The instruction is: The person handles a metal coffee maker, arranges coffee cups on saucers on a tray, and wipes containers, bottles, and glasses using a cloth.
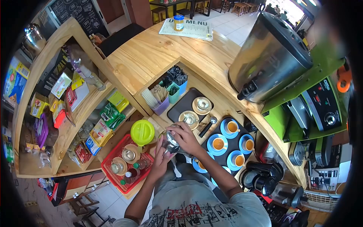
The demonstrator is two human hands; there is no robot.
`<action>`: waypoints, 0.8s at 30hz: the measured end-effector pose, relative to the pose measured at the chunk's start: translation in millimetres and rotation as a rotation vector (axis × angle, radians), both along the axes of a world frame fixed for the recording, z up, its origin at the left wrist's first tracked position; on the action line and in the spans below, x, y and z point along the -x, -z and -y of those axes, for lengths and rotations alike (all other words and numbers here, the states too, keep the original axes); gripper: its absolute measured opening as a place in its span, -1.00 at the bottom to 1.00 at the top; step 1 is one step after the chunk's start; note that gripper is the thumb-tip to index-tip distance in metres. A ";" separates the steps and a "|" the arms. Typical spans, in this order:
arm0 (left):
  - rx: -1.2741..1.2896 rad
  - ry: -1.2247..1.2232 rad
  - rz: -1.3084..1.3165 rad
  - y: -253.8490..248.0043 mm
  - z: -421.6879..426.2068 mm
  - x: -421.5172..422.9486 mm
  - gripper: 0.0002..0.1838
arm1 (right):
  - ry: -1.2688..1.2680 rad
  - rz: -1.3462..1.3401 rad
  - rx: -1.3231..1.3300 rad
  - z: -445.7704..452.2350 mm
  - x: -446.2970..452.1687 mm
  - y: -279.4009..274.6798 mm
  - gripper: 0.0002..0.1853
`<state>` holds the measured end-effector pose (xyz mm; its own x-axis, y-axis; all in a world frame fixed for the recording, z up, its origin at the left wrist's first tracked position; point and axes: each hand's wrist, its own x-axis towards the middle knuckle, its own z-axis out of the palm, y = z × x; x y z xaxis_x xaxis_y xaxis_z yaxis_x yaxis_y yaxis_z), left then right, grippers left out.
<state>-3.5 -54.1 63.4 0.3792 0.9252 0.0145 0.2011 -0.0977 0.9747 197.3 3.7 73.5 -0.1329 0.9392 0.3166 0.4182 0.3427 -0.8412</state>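
here, wooden counter (pixel 149 56) | tiled floor (pixel 219 19) | left hand (pixel 162 154), right hand (pixel 184 138): grip around probably metal vessel (pixel 172 141)

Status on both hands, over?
Left hand holding shiny silver metal vessel. Right hand on its top. Lime-green round plastic container close by, not blocking.

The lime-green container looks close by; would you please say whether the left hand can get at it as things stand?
Probably yes, once freed: the left hand is near the lime-green container with nothing visible between them, but it appears occupied holding the shiny vessel.
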 end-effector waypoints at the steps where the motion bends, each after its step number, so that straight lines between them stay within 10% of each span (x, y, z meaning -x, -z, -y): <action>1: 0.007 -0.001 -0.008 3.1 -2.0 0.4 -0.75 | -0.001 -0.008 0.007 -1.8 -1.3 7.4 -0.69; 24: 0.131 0.048 -0.088 27.0 -50.8 -16.5 -0.80 | 0.115 -0.260 0.164 -22.8 -14.8 80.0 -0.67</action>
<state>13.1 -3.3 36.5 0.4174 0.8979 -0.1401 0.2846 0.0173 0.9585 212.1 26.5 -6.5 0.0426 0.9847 0.1691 0.2099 0.1566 -0.9651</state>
